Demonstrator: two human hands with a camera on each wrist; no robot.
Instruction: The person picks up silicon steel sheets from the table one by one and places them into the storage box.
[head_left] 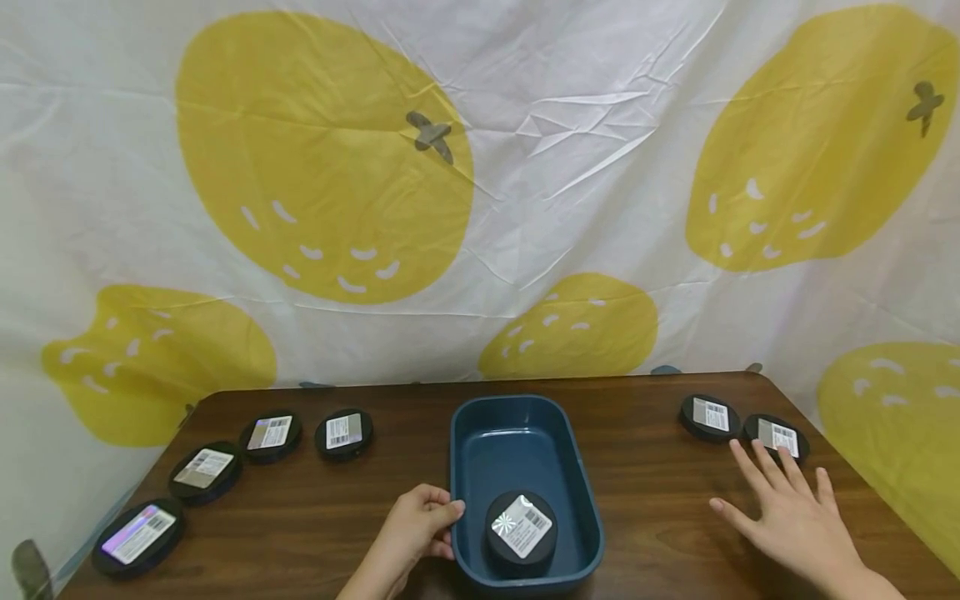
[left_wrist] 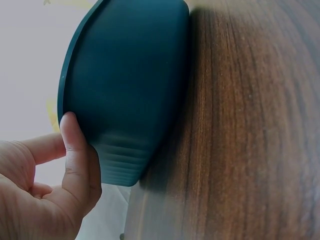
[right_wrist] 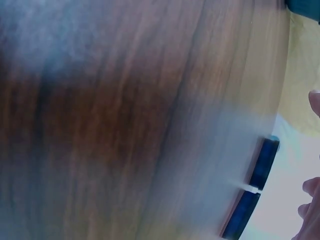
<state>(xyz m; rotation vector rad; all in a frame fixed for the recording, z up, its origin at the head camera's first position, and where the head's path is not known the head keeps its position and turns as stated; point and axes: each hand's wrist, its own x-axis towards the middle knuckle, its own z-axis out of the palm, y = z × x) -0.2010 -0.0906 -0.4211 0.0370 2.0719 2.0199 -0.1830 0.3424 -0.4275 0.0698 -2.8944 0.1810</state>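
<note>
A deep blue rectangular tray (head_left: pixel 517 467) stands on the table, and one round black container (head_left: pixel 521 533) with a white label lies inside its near end. My left hand (head_left: pixel 422 529) pinches the tray's left rim between thumb and fingers; the left wrist view shows the same grip on the tray's side (left_wrist: pixel 125 75). On the right, my right hand (head_left: pixel 798 521) is spread above the table with its fingers apart. Its fingertips are nearest to a labelled black round container (head_left: pixel 777 437), with another one (head_left: pixel 708 418) just left of it. Whether the fingertips touch it cannot be told.
Several more black round containers curve along the table's left side, among them one near the front (head_left: pixel 138 537) and one closer to the tray (head_left: pixel 343 433). A white cloth with yellow fruit prints (head_left: pixel 570 208) hangs behind the wooden table (head_left: pixel 645 492).
</note>
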